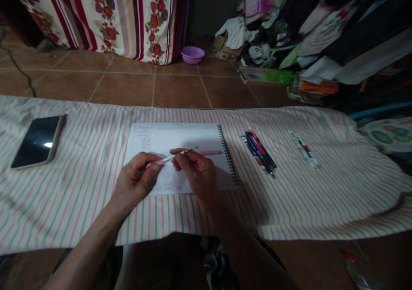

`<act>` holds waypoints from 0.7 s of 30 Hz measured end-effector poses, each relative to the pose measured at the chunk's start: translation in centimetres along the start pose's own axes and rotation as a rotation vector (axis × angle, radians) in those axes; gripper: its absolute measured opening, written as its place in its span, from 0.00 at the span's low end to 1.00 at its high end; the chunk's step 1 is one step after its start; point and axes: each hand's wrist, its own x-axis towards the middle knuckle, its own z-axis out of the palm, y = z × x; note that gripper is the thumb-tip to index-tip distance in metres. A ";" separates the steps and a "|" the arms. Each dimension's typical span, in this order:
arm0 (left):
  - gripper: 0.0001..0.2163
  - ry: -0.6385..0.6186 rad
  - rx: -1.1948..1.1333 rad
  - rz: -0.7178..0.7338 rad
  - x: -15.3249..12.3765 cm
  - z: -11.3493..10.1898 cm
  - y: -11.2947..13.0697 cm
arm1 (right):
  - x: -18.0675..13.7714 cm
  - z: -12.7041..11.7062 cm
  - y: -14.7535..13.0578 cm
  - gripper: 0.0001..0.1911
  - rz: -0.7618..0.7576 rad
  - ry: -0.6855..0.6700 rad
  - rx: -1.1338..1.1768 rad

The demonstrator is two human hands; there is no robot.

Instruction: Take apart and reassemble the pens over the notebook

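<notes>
Over an open spiral notebook with printed lines, both my hands meet on one slim pen-like piece. My left hand pinches its pink end. In the fingertips of my right hand is the white shaft of the piece, whose patterned, dark-tipped end points up to the right. Whether the pink and white parts are joined cannot be made out. A pink pen barrel or cap lies on the page just beyond my right hand, partly hidden by it.
Right of the notebook lies a bunch of pens, and farther right several slim white patterned sticks. A phone rests at the left on the striped cloth. A purple basin and piled clothes are beyond.
</notes>
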 end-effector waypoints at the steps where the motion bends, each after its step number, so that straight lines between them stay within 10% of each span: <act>1: 0.05 -0.001 -0.003 0.000 0.0 0.0 0.0 | 0.0 0.1 0.0 0.10 -0.003 -0.007 -0.012; 21: 0.06 -0.015 -0.010 0.015 0.0 0.0 0.2 | 0.0 0.7 0.6 0.09 0.044 0.038 0.010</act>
